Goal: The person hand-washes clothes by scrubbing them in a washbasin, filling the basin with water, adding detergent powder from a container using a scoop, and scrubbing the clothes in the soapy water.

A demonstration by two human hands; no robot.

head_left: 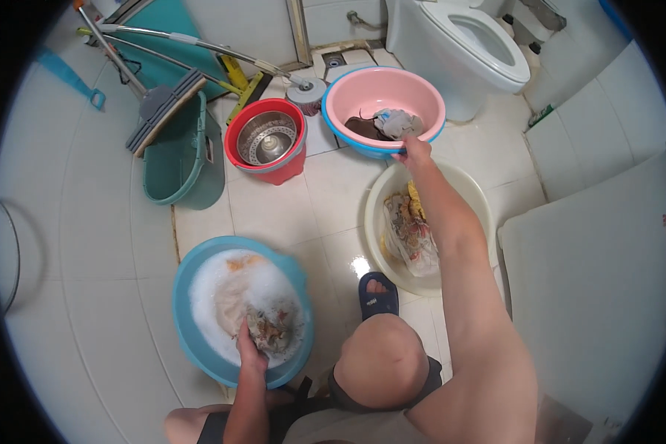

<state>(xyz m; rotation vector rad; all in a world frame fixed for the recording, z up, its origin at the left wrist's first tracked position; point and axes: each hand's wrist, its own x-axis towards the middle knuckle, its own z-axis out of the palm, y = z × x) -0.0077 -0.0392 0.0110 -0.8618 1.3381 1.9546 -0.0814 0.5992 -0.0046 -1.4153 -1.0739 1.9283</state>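
Note:
My left hand [251, 349] is in the light blue basin [297, 275] at the lower left. Its fingers close on a wet, patterned cloth [271, 331] in the white suds [211, 285]. With my right arm stretched far forward, my right hand [416, 150] grips the near rim of the pink basin [340, 92]. That basin sits inside a blue one [374, 153]. In the pink basin lie a dark brown cloth [365, 129] and a pale grey-blue cloth [397, 123]. My right fingers are partly hidden by the hand itself.
Under my right forearm stands a cream basin [375, 222] with patterned cloths [409, 233]. A red bucket [283, 172] with a metal spinner, a green bucket [181, 174] and mops [163, 111] are at the far left. The toilet [436, 66] stands behind; a white panel [592, 251] is right.

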